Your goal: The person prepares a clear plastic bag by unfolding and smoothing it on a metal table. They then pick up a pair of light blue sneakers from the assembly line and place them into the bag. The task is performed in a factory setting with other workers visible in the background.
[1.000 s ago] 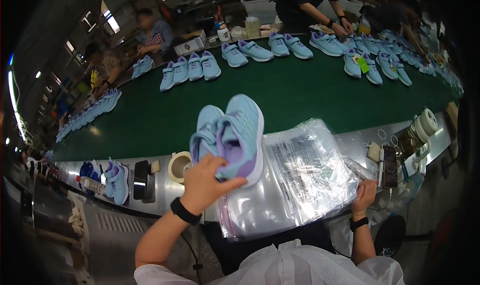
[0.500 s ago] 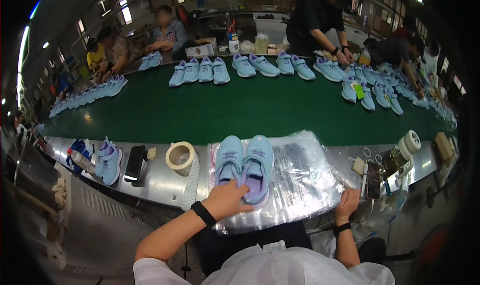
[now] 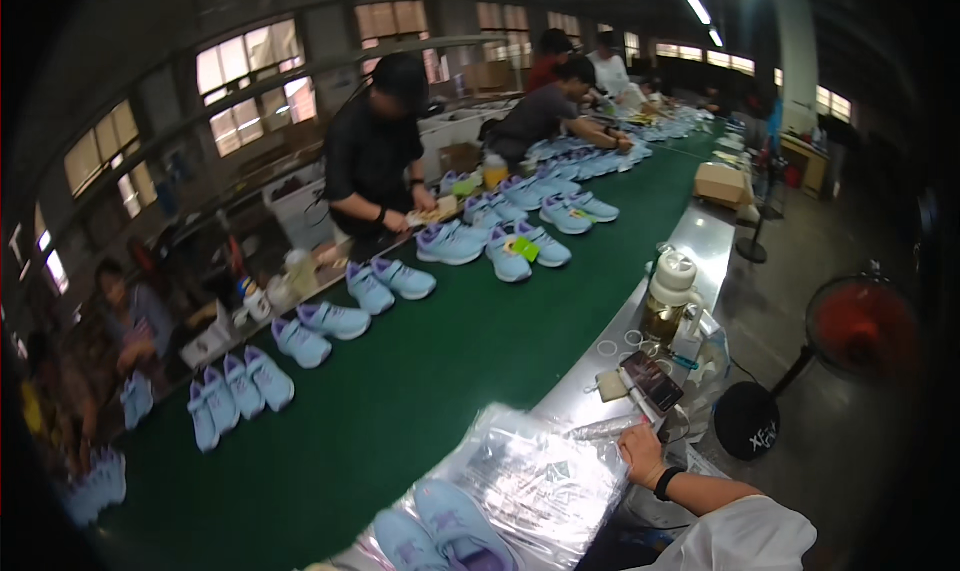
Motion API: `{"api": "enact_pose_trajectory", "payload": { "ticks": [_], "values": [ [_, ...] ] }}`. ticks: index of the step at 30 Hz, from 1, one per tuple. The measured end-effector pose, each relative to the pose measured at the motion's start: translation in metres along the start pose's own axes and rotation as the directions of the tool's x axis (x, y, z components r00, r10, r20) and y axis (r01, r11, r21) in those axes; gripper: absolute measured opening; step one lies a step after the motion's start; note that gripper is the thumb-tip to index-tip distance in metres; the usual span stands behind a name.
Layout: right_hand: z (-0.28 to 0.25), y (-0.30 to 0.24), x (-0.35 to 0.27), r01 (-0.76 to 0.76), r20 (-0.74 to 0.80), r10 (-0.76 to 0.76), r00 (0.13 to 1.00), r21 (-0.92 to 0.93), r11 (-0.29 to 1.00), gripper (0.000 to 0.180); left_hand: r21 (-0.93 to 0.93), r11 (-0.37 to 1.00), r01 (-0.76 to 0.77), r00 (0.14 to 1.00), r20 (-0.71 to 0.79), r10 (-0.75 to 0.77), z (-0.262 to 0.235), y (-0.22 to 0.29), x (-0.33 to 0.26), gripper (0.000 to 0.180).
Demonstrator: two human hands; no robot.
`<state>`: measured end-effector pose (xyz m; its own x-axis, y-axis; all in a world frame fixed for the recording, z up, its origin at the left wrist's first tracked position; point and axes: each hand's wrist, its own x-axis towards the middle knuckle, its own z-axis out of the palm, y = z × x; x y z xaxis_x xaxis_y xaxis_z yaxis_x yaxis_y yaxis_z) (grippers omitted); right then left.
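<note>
My right hand (image 3: 643, 453) has its fingers bent against the right edge of a stack of clear plastic bags (image 3: 540, 481), pinching at that edge. A black band circles the wrist. On the bags' near left part lies a pair of light blue sneakers with purple lining, one a left shoe (image 3: 410, 543) and one a right shoe (image 3: 455, 519); the picture's lower edge cuts both off. My left hand is outside the picture.
A green conveyor belt (image 3: 400, 411) carries rows of blue sneakers (image 3: 320, 321). Beside my right hand are a phone (image 3: 652, 381), a sponge-like block (image 3: 611, 385) and a large drink bottle (image 3: 669, 296). A fan (image 3: 862, 321) stands at right. Across the belt, a person in black (image 3: 375, 161) handles things.
The view has swung to the right, and my left hand, which was at the pair of sneakers, has left the picture. My right hand stays at the bags' edge.
</note>
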<state>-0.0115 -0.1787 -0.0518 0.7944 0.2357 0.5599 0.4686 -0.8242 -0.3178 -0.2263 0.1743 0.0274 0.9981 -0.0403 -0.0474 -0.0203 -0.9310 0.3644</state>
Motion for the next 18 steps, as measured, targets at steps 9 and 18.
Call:
{"api": "enact_pose_trajectory", "payload": {
  "ticks": [9,18],
  "values": [
    [-0.029,-0.025,0.006,-0.035,0.329,0.075,0.941,-0.124,0.992,0.018,-0.193,0.974,0.122,0.904,0.427,-0.028,-0.023,-0.014,0.018,0.062],
    [-0.096,-0.09,-0.103,-0.836,0.071,0.861,0.503,-0.211,0.506,0.013,-0.261,0.932,-0.252,0.961,0.047,0.273,0.04,-0.067,0.023,0.072]
  ]
}}
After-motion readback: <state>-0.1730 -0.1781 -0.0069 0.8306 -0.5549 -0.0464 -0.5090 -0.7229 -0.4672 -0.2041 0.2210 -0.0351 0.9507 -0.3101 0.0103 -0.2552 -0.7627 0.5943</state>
